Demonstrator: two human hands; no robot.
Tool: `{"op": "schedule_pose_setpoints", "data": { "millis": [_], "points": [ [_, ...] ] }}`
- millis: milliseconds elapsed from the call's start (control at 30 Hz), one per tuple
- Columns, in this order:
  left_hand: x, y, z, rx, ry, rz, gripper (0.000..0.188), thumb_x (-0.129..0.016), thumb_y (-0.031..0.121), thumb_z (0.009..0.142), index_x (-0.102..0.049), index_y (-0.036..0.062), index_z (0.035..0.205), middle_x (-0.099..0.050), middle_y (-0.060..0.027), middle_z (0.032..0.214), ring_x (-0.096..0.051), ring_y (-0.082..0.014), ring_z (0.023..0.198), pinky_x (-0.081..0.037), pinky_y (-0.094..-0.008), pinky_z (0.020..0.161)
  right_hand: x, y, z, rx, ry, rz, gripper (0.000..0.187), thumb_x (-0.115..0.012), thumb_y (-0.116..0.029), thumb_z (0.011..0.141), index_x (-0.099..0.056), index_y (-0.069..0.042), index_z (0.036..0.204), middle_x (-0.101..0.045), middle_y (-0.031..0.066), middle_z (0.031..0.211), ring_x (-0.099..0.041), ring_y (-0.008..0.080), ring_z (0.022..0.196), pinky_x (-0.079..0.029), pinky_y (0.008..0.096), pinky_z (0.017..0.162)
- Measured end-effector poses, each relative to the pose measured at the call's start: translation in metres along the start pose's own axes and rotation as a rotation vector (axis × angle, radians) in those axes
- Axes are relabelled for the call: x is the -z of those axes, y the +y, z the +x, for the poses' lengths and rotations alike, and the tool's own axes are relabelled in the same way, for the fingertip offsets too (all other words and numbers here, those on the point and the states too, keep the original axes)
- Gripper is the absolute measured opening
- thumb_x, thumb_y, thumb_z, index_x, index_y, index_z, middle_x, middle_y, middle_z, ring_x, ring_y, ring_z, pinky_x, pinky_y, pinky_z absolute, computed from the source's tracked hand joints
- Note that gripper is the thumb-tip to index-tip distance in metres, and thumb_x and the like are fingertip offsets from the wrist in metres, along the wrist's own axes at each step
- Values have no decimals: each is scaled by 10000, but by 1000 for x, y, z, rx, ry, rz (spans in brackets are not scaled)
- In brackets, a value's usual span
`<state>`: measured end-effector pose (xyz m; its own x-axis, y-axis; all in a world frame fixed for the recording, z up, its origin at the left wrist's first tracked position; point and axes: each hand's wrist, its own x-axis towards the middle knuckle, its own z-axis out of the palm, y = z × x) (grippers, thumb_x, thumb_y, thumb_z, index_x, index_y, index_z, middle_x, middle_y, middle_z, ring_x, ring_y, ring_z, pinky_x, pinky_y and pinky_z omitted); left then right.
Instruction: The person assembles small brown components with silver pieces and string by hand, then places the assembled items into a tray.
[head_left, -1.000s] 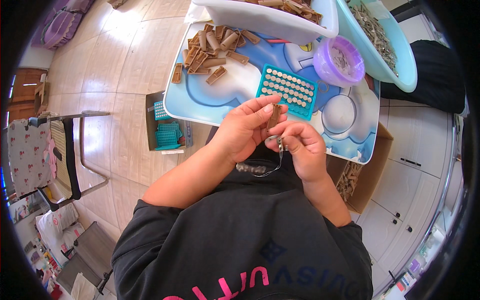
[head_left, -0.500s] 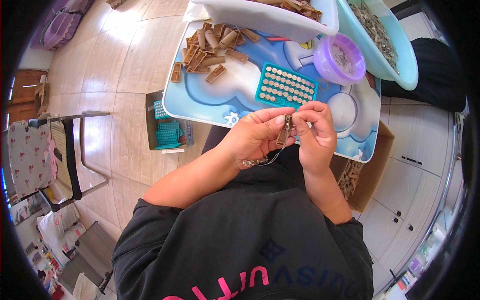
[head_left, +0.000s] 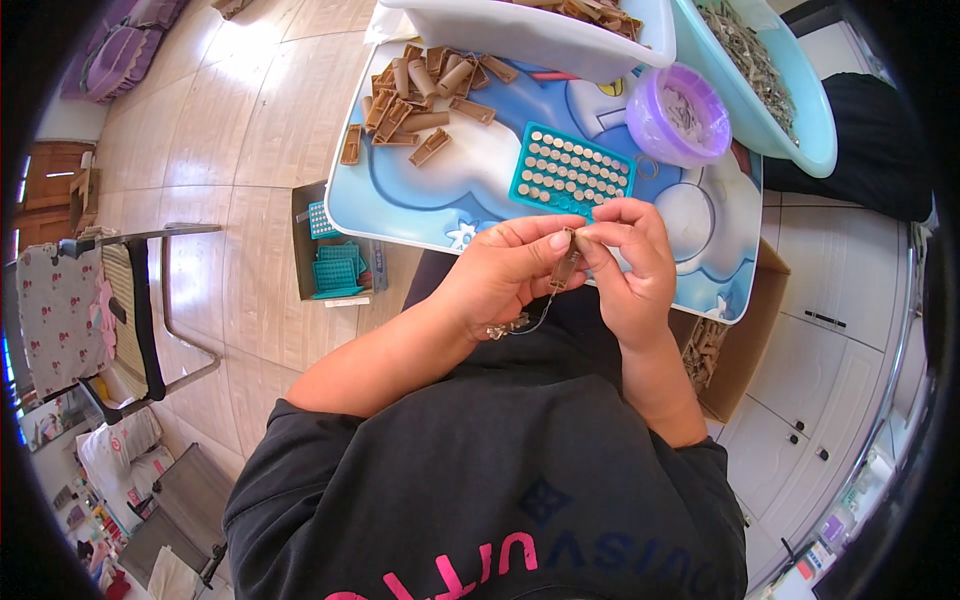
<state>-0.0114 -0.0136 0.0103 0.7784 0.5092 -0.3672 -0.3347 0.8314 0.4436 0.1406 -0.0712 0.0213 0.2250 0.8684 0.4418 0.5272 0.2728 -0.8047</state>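
Note:
My left hand (head_left: 510,262) is closed around a small brown plastic casing (head_left: 566,270), its thumb and fingers pinching it near the top. My right hand (head_left: 638,275) meets it there, thumb and forefinger pressed to the casing's upper end. A thin wire (head_left: 541,318) loops from the casing's lower end to a cluster of small metallic pieces (head_left: 508,327) under my left palm. Just beyond my fingers, a teal tray (head_left: 519,190) holds rows of small round silvery cells. Loose brown casings (head_left: 428,90) lie piled at the table's far left.
A white bin (head_left: 540,40) of brown parts and a light-blue basin (head_left: 815,130) of metallic pieces stand at the back. The purple tub (head_left: 642,120) sits on the patterned table (head_left: 440,190). Below are a box with teal trays (head_left: 335,270) and a cardboard box (head_left: 755,335).
The casing has turned between my fingers: metal parts showed inside it before, and a mostly brown side shows now. My right fingertips have shifted slightly over its top, and the wire hangs lower.

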Motion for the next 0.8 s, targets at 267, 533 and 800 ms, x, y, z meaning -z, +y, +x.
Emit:
{"op": "schedule_pose_setpoints", "data": {
  "millis": [267,533,800],
  "points": [
    [-5,4,-1,-107,80,87,283,-497,156,945,-537,-3,1176,-622,-113,1049,-624,-188,954,-521,-316,828,-2,-7,-6,13,-47,-3,230,-720,-91,744,-594,-18,922,-563,119,896,-567,250,821,-455,328,737],
    [-7,-2,1,-324,200,176,245,-487,127,948,-499,9,1163,-596,-124,1086,-607,-207,991,-505,-326,854,-16,-14,-20,-65,-70,-190,331,-774,-88,634,-506,-89,827,-585,32,742,-550,245,683,-407,361,623],
    [-10,1,0,-291,212,156,232,-483,127,950,-506,20,1155,-599,-113,1070,-606,-206,990,-510,-319,833,-17,-9,-11,203,-91,-225,218,-721,-61,688,-608,-91,872,-580,32,721,-542,242,656,-391,356,625]
  ]
}}
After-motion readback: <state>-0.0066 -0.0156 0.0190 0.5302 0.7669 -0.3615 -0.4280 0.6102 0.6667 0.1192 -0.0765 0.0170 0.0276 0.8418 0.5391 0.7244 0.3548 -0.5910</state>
